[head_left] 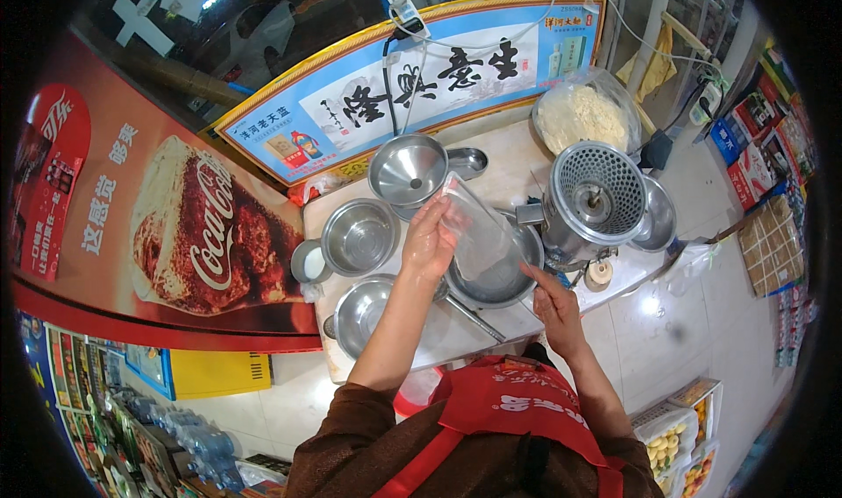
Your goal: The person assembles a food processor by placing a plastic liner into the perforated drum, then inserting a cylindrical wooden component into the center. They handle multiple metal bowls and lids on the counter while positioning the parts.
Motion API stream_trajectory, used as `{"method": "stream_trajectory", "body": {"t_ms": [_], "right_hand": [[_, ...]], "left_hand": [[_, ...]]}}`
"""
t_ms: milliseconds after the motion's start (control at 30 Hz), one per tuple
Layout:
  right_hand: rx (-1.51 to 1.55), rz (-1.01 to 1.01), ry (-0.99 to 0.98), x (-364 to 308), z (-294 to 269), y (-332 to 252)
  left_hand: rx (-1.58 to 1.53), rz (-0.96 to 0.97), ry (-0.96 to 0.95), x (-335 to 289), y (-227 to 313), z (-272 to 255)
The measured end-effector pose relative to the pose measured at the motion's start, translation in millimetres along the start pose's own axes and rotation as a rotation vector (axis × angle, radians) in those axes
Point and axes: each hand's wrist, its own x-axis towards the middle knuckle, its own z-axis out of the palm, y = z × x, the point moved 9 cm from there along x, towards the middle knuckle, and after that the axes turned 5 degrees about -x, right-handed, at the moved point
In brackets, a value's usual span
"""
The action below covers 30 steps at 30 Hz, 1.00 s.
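Red apron (513, 406) fabric and brown sleeves fill the lower edge, with both bare forearms reaching up over a pale counter (504, 178). Left hand (428, 242) has its fingers closed around the upper edge of a clear plastic bag (478, 235), holding it up above a wide metal pan (500, 279). Right hand (554, 305) sits lower, its fingertips pinching the bag's bottom corner just by the pan's rim. To the left stand an empty steel bowl (360, 235) and another nearer bowl (361, 312); a metal funnel (408, 170) lies behind. A perforated metal drum machine (595, 201) stands right of the pan, and a bag of pale crumbly food (583, 116) rests farther back.
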Motion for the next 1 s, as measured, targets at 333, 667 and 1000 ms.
{"method": "stream_trajectory", "body": {"t_ms": [333, 667, 1000], "right_hand": [[-0.019, 0.049, -0.067, -2, 3, 4], [0.061, 0.012, 0.047, 9, 2, -10], [-0.048, 0.024, 0.037, 7, 2, -11]], "left_hand": [[0.158, 0.075, -0.053, 1, 2, 4], [0.522, 0.136, -0.028, -9, 3, 27], [0.317, 0.051, -0.068, -14, -5, 31]]}}
